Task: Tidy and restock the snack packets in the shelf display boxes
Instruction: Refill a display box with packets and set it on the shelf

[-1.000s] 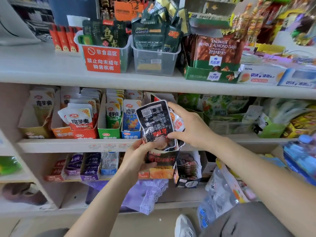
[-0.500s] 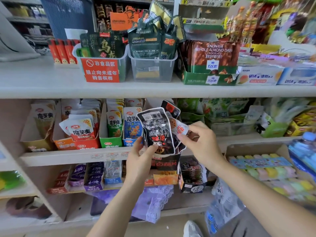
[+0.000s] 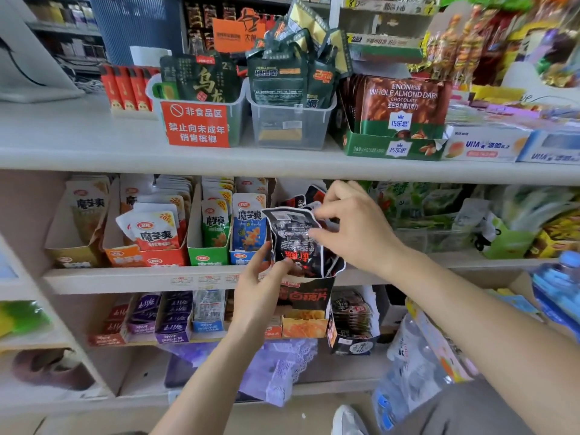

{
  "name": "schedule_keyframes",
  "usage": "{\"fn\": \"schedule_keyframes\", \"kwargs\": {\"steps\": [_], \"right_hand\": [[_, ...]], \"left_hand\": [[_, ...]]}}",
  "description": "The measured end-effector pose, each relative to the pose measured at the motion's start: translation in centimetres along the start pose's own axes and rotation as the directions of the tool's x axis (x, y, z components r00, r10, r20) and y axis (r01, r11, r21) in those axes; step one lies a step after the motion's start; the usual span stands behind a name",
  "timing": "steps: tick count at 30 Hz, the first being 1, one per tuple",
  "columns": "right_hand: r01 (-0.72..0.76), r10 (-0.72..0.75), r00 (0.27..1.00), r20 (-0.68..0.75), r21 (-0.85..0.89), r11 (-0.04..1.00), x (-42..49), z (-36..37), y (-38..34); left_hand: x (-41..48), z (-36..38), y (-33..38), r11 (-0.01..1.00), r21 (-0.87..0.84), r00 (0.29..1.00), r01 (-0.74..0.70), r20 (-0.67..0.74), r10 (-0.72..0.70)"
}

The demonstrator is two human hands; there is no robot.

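Everywhere, white shelves [image 3: 78, 136] of snack packets [image 3: 288, 230]

Mid shelf [image 3: 94, 280] w/ snack display boxes [image 3: 207, 257] side by side.

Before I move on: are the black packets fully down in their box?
Not fully: the black packets rise above the black box rim, left hand and right hand holding them.

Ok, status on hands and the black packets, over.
Left hand grips black packets low, at black display box. Right hand pinches their tops. Blue box close alongside.
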State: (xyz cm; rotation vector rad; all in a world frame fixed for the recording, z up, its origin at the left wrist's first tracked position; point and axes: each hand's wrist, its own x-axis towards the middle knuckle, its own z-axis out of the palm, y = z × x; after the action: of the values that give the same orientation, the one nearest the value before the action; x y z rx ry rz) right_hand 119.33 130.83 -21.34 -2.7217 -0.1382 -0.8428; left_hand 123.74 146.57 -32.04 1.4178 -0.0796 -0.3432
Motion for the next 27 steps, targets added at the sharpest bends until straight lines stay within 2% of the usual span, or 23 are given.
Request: {"fn": "schedule_keyframes", "kwargs": {"steps": [2,4,6,8,10,13,14,15,17,20,23,27], "right_hand": [[-0.028,0.037,0.995,-0.098,0.094,0.995,-0.8,-0.3,0.3],[-0.146,0.192,0.972,-0.133,0.294,0.944,-1.5,-1.1,0.3],[-0.266,0.365,0.928,-0.078,0.55,0.792,-1.8,-2.1,0.1],[-0.288,0.444,0.896,-0.029,0.723,0.628,-1.8,-2.9,-0.3],[-0.257,0.453,0.891,-0.017,0.803,0.537,-1.8,-3.5,-0.5],[-0.144,0.34,0.94,-0.02,0.882,0.449,-2.5,-4.4,-0.8],[-0.098,0.279,0.959,-0.037,0.885,0.454,-2.9,-4.6,-0.9],[-0.052,0.205,0.977,-0.061,0.862,0.505,-3.4,-4.8,-0.9],[0.014,0.072,0.994,-0.086,0.732,0.681,-4.3,-4.3,-0.2],[-0.036,0.036,0.999,0.01,0.503,0.863,-5.4,-2.1,1.8],[-0.015,0.008,1.0,0.022,0.336,0.942,-6.0,-0.5,3.5],[0.057,-0.074,0.994,0.08,0.195,0.979,-5.7,0.1,4.3]], "left_hand": [[0.0,-0.3,0.2,0.998,-0.062,0.999,0.022,0.032,-0.02],[-0.1,-0.5,0.6,0.992,-0.118,0.997,0.049,0.06,-0.042],[-0.3,-0.6,0.9,0.988,-0.139,0.995,0.068,0.077,-0.058],[-0.7,-0.6,1.1,0.988,-0.131,0.994,0.077,0.085,-0.066],[-1.0,-0.6,1.1,0.989,-0.13,0.994,0.076,0.087,-0.065],[-1.2,-0.6,0.9,0.987,-0.147,0.994,0.062,0.098,-0.048],[-1.3,-0.7,0.9,0.987,-0.149,0.994,0.061,0.101,-0.046],[-1.4,-0.7,0.9,0.985,-0.156,0.993,0.068,0.102,-0.052],[-1.5,-0.8,0.9,0.982,-0.17,0.992,0.088,0.106,-0.07],[-1.6,-0.8,1.1,0.975,-0.19,0.989,0.116,0.11,-0.096],[-1.5,-0.8,1.0,0.975,-0.191,0.989,0.117,0.109,-0.097],[-1.4,-0.7,0.8,0.972,-0.199,0.988,0.124,0.117,-0.102]]}}
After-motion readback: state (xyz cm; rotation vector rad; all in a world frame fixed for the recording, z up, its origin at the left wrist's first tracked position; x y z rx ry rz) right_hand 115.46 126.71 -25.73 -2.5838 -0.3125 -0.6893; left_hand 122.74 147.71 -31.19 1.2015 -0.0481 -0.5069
